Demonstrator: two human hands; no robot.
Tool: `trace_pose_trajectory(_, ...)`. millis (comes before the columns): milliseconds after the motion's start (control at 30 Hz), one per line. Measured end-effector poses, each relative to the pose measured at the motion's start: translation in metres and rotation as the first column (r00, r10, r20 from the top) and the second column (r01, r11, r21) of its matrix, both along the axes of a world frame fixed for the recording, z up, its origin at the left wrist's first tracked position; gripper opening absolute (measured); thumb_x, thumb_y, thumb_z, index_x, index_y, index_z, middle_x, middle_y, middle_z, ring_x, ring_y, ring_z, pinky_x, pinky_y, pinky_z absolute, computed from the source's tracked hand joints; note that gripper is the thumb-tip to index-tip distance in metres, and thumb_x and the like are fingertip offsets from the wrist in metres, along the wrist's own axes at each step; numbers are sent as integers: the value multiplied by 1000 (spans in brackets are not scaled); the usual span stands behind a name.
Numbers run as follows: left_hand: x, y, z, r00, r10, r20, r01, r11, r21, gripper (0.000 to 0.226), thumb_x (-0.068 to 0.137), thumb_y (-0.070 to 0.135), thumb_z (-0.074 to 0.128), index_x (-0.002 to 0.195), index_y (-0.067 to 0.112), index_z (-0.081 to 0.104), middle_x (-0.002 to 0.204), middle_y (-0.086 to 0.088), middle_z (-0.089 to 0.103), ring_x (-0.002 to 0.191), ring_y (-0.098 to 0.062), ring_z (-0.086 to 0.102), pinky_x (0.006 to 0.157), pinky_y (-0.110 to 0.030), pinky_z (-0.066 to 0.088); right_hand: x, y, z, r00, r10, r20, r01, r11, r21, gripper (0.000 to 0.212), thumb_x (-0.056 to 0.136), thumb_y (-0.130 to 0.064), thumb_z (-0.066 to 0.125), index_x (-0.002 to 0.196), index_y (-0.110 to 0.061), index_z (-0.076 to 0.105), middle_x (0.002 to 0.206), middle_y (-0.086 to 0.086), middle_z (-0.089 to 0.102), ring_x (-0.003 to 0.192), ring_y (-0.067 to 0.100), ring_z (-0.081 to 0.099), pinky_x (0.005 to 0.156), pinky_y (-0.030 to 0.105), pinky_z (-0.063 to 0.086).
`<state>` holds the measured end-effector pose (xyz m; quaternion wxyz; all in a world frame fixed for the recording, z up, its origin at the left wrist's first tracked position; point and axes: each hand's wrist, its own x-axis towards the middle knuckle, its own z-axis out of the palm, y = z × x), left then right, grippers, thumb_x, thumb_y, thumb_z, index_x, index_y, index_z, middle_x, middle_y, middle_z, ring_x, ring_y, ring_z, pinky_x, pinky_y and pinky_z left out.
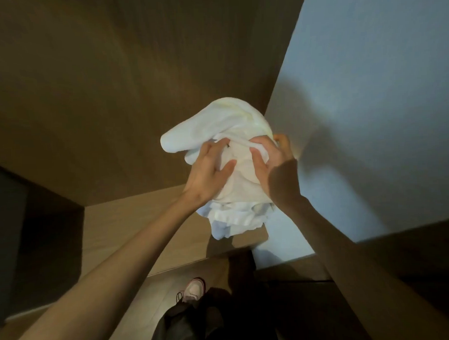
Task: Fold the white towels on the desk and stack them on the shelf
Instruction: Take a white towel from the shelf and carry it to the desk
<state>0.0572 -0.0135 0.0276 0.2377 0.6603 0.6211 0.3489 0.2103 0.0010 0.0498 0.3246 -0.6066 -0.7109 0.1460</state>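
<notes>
A bunched stack of white towels (pixel 224 126) is held up at arm's length in front of the brown wooden panel, where it meets the pale wall. My left hand (pixel 208 173) lies on the near side of the bundle with spread fingers pressing into the cloth. My right hand (pixel 269 158) grips the bundle's right side, thumb on the near face and fingers wrapped behind. Loose folded layers (pixel 230 220) hang out below both hands. The bundle's far side is hidden.
A brown wooden panel (pixel 101 85) fills the upper left. A pale blue-white wall (pixel 368 88) fills the right. A wooden ledge (pixel 134 231) runs below the towels. My dark trousers and a white shoe (pixel 194 290) stand on the wooden floor.
</notes>
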Motion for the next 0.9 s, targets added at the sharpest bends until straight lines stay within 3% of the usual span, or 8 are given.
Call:
trace_pose_trajectory(100,-20,-28,31,999,49,17,-50,998,44,49,93,30,54,139,18,40,133,-5,45,116,-12,44,88,-15,29,-19,-18,35,996,76,54,-75,997,-18,27,94,-34,53,116,-21,60,128,12,49,111,27,54,87,25,46)
trace_pose_trajectory(233,-51,-78,64,991,133,29,-135,987,82,50,91,30,56,137,19,41,127,-4,47,106,-5,40,87,-18,32,-49,-58,72,978,207,38,-209,974,83,20,95,-27,52,112,-21,62,122,9,47,99,22,57,75,15,40)
trace_pose_trajectory(300,-69,-109,77,986,166,25,-168,980,111,48,92,31,56,136,19,41,126,-3,49,104,-5,42,84,-16,33,-68,-82,87,964,264,34,-266,958,106,20,95,-25,52,112,-22,62,121,7,47,98,19,56,74,18,46)
trace_pose_trajectory(433,-109,-182,98,971,240,25,-241,957,162,46,92,33,54,134,19,42,124,-3,53,108,-10,48,90,-23,38,-113,-143,109,938,347,3,-344,928,142,19,94,-20,52,111,-24,62,120,4,46,101,20,55,84,40,52)
trace_pose_trajectory(500,-130,-227,108,960,276,45,-279,943,184,45,92,31,55,134,19,43,124,-2,54,111,-12,49,91,-28,41,-138,-180,118,919,393,-2,-387,906,173,19,94,-19,52,109,-22,63,118,4,46,99,20,55,80,36,50)
trace_pose_trajectory(633,-183,-327,124,929,363,71,-370,903,220,46,91,28,58,133,19,43,124,-1,52,109,-10,47,88,-26,37,-197,-265,135,872,489,0,-478,852,214,19,95,-21,51,109,-20,64,116,4,47,97,20,57,74,21,40)
trace_pose_trajectory(733,-228,-406,134,902,427,60,-429,875,226,47,91,27,58,134,19,42,124,0,51,107,-8,45,88,-24,35,-246,-334,145,824,565,-30,-545,807,225,19,95,-23,51,109,-21,63,115,3,47,95,17,56,73,26,45)
trace_pose_trajectory(900,-297,-530,156,821,570,43,-561,788,256,46,91,25,59,134,20,43,125,2,51,112,-8,46,90,-22,35,-332,-434,161,702,709,-60,-674,690,263,17,95,-24,50,107,-21,63,112,2,46,89,7,49,71,23,37)
